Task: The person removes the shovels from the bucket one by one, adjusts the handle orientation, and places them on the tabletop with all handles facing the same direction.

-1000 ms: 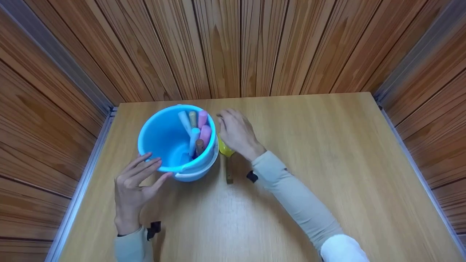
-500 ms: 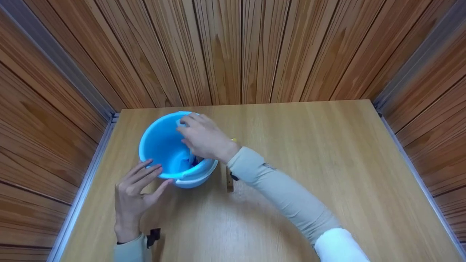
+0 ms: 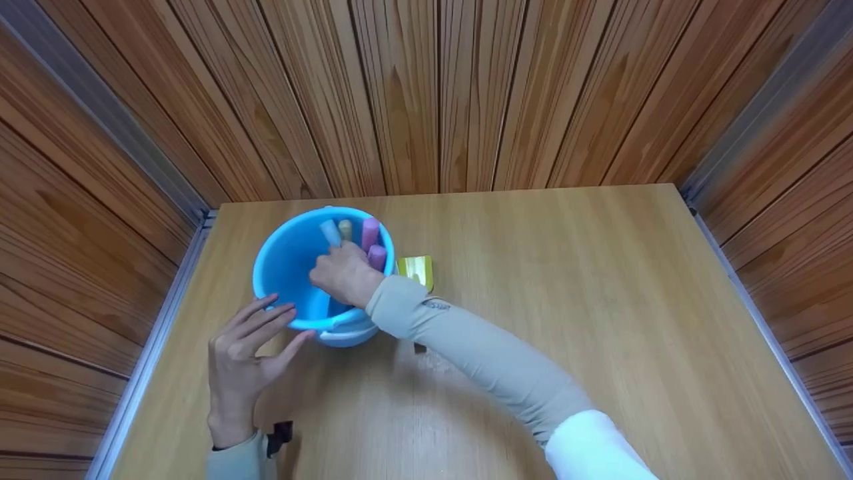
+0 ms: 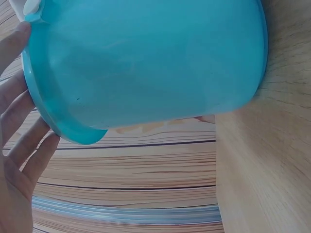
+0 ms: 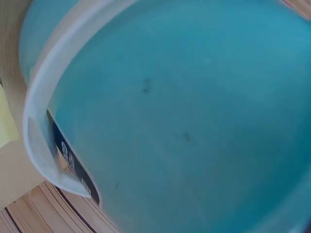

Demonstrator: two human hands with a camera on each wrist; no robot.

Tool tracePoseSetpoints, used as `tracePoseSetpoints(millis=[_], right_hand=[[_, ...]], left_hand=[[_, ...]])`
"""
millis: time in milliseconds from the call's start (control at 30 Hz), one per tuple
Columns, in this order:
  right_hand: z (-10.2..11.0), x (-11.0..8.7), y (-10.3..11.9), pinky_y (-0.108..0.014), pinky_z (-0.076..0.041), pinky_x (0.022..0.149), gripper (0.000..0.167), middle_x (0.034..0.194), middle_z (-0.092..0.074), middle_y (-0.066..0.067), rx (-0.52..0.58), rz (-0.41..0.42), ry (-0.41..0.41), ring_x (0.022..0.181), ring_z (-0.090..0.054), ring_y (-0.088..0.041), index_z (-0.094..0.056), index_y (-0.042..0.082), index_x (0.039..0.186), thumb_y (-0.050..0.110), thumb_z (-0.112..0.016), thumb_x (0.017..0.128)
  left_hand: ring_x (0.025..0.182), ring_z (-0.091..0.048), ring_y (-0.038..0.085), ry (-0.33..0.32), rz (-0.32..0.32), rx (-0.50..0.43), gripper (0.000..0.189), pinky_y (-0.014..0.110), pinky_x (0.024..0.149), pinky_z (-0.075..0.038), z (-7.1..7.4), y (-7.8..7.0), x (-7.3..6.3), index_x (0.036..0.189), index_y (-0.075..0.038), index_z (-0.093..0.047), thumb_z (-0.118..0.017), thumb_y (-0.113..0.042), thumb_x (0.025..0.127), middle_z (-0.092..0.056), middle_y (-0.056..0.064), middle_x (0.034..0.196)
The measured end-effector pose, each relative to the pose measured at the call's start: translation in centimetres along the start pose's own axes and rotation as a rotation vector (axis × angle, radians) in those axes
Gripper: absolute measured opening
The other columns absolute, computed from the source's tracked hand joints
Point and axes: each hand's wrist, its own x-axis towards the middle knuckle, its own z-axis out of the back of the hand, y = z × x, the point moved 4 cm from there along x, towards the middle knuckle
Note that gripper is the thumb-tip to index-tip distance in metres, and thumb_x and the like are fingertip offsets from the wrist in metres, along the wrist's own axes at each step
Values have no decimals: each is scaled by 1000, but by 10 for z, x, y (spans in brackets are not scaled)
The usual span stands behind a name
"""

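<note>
Left hand [image 3: 242,357]: fingers apart against bucket [image 3: 283,260], near-left | right hand [image 3: 346,275]: fingers' hold hidden | should avoid jostling pink cylinders [image 3: 370,233]

A second ago beside the blue bucket [image 3: 259,261], the right hand [image 3: 343,273] is now reaching down inside it, left of the frame's centre. The pale blue handle [image 3: 330,233], tan handle [image 3: 345,230] and pink handles [image 3: 370,233] are showing again above the hand. The yellow tool head [image 3: 416,271] is reappearing near centre, while the right sleeve [image 3: 476,343] is covering most of its wooden handle [image 3: 420,348].
</note>
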Motion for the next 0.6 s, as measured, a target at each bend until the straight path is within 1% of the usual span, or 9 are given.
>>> tracePoseSetpoints(millis=[100, 167, 267, 367, 500, 600], right_hand=[[-5, 6, 6, -35, -58, 105, 51, 131, -75, 3, -78, -9, 82, 114, -68, -19, -64, 27, 145, 48, -70, 99], [-7, 8, 9, -34, -58, 105, 52, 131, -74, 3, -112, -14, 112, 114, -67, -18, -63, 28, 146, 50, -69, 99], [-8, 11, 11, -34, -58, 104, 53, 129, -75, 3, -147, -23, 130, 110, -67, -18, -63, 29, 145, 52, -69, 98], [-8, 12, 14, -34, -56, 107, 54, 128, -75, 4, -168, -24, 151, 109, -66, -18, -63, 29, 146, 52, -70, 98], [-9, 14, 16, -37, -52, 112, 54, 129, -74, 5, -148, -18, 178, 111, -65, -19, -62, 30, 146, 51, -70, 98], [-9, 14, 18, -38, -51, 113, 53, 129, -74, 5, -146, -11, 175, 111, -66, -19, -62, 30, 146, 50, -70, 98]], left_hand=[[121, -75, 31, -2, -16, -4, 59, 20, 109, -48, 0, 1, 1, 116, -10, -84, -105, -14, 61, -82, 7, 114], [121, -75, 30, -2, -19, -11, 60, 21, 109, -49, 0, 1, 2, 117, -11, -84, -105, -15, 61, -82, 7, 114], [120, -75, 30, -7, -14, -21, 60, 22, 110, -49, 0, 1, 3, 117, -11, -84, -105, -14, 62, -82, 6, 114], [120, -75, 30, -9, -7, -24, 60, 22, 110, -49, 0, 1, 4, 118, -12, -84, -105, -13, 61, -82, 4, 116], [120, -75, 29, -8, 0, -25, 60, 21, 109, -49, 0, 1, 3, 118, -12, -84, -105, -12, 61, -82, 2, 116], [120, -75, 28, -9, 9, -27, 60, 21, 109, -50, 0, 1, 1, 117, -12, -84, -105, -12, 61, -82, 2, 115]])
